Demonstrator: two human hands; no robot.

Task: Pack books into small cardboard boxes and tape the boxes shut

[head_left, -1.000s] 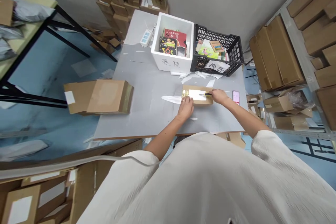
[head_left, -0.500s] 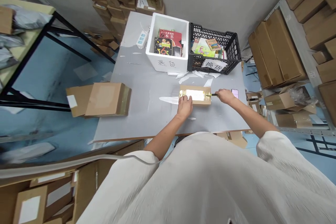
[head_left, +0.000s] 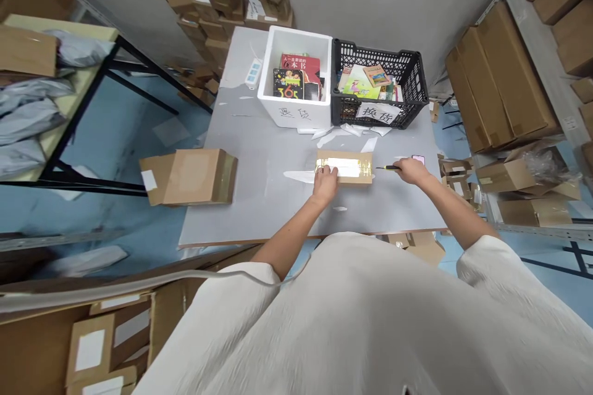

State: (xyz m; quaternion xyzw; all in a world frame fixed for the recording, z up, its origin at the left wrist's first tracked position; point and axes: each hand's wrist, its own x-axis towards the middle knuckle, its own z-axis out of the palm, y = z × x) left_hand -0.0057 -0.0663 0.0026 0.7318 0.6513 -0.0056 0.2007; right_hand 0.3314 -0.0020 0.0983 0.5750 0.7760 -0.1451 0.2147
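A small taped cardboard box (head_left: 343, 179) with a white label lies flat on the grey table. My left hand (head_left: 325, 184) holds it at its left end, fingers over the near edge and onto the label. In my right hand (head_left: 412, 171) is a slim black and yellow utility knife (head_left: 390, 167), the fingers wrapped round its handle. The knife points left at the box's right end, with a small gap between its tip and the cardboard. A phone (head_left: 418, 158) lies just behind my right hand.
Behind the small box stand a white foam box (head_left: 295, 112) and a black plastic crate (head_left: 345, 110), both with books. Torn paper scraps (head_left: 331, 136) lie before them. A larger carton (head_left: 192, 176) sits at the table's left edge. Shelves with cartons (head_left: 500, 86) flank the right.
My right hand has drawn the utility knife rightward, away from the box's right end. My left hand stays on the box. The view has shifted slightly.
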